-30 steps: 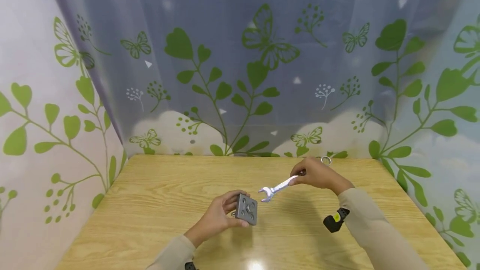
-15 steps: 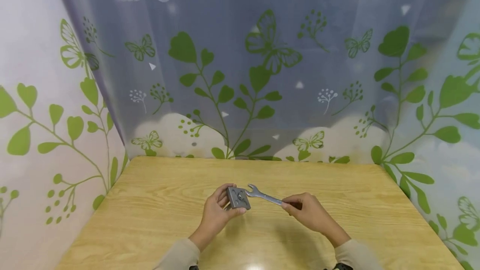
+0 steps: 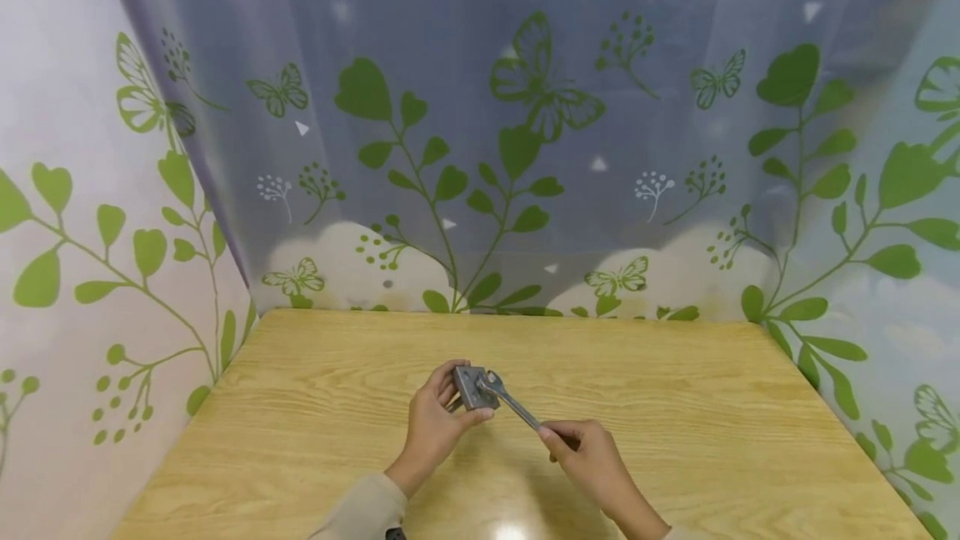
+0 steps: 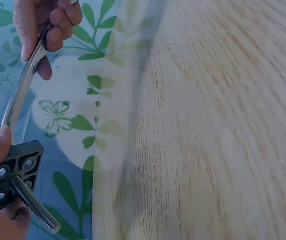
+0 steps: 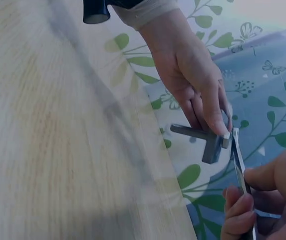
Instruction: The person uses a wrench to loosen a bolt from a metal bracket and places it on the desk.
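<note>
My left hand (image 3: 433, 432) grips a dark grey square plate (image 3: 467, 394) by its edges, raised above the table, thumb below and fingers behind. A bolt runs through the plate; its threaded shank (image 4: 35, 205) sticks out behind in the left wrist view, and its hex head (image 5: 226, 142) shows in front in the right wrist view. My right hand (image 3: 594, 458) pinches a silver combination wrench (image 3: 519, 412) near its far end, covering the ring. The wrench's open end lies at the bolt head; I cannot tell whether it sits round it.
A light wood-grain table (image 3: 315, 382) spreads beneath both hands. Behind and beside it hangs a curtain (image 3: 420, 165) printed with green leaves and butterflies. A black wrist device (image 5: 97, 11) is strapped over the left sleeve.
The wrench has come down and left from beside the plate to the bolt head, its handle now sloping down toward the right hand. The plate has shifted slightly left and up, still held.
</note>
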`<state>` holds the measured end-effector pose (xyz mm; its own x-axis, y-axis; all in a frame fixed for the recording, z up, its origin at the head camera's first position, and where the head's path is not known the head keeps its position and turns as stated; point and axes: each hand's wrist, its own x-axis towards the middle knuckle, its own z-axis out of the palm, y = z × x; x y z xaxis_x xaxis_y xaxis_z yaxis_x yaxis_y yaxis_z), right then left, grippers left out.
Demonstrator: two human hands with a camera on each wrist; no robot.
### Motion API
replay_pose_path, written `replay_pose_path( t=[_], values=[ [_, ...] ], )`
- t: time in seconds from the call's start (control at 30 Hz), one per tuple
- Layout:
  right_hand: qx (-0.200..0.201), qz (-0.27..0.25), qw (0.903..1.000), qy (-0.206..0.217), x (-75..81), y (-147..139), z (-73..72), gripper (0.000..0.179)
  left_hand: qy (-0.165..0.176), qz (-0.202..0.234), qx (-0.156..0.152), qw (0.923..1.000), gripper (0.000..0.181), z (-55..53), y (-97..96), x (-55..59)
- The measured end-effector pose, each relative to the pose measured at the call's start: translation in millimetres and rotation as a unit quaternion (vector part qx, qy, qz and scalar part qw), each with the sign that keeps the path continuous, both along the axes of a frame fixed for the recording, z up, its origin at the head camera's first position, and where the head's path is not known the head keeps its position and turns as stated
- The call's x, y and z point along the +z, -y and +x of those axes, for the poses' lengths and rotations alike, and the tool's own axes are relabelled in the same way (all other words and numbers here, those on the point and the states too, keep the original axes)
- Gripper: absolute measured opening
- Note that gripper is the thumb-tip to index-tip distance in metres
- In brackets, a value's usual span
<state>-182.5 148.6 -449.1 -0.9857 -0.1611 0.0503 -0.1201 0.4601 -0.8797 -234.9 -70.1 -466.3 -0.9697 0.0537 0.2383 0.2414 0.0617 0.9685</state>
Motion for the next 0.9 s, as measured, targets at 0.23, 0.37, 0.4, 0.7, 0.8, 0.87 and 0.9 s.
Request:
replay_pose_path(
  t=[0.23, 0.37, 0.4, 0.7, 0.8, 0.87, 0.9],
  values=[
    [-0.025, 0.001, 0.9997, -0.002, -4.1, 15, 9.9, 0.031, -0.035, -0.026, 0.020, 0.9988, 0.079, 3.1, -3.0, -2.3],
    [-0.036, -0.012, 0.9993, 0.003, -6.9, 24, 15.0, 0.031, -0.038, -0.033, 0.030, 0.9983, 0.078, 3.7, -4.1, -4.6],
    [-0.035, -0.015, 0.9992, 0.005, -8.2, 25, 15.9, 0.032, -0.041, -0.033, 0.031, 0.9981, 0.077, 3.7, -4.2, -5.1],
    [-0.036, -0.035, 0.9987, 0.014, -13.9, 32, 17.6, 0.036, -0.057, -0.035, 0.023, 0.9975, 0.074, 5.0, -4.8, -2.2],
    [-0.034, -0.044, 0.9982, 0.023, -14.0, 32, 17.5, 0.036, -0.057, -0.038, 0.024, 0.9974, 0.075, 5.4, -4.6, -1.2],
    [-0.032, -0.052, 0.9978, 0.026, -14.5, 32, 17.5, 0.036, -0.058, -0.040, 0.023, 0.9972, 0.075, 5.7, -4.5, -0.9],
    [-0.031, -0.054, 0.9977, 0.027, -14.7, 32, 17.4, 0.036, -0.058, -0.040, 0.022, 0.9973, 0.076, 5.8, -4.4, -0.7]
  ],
)
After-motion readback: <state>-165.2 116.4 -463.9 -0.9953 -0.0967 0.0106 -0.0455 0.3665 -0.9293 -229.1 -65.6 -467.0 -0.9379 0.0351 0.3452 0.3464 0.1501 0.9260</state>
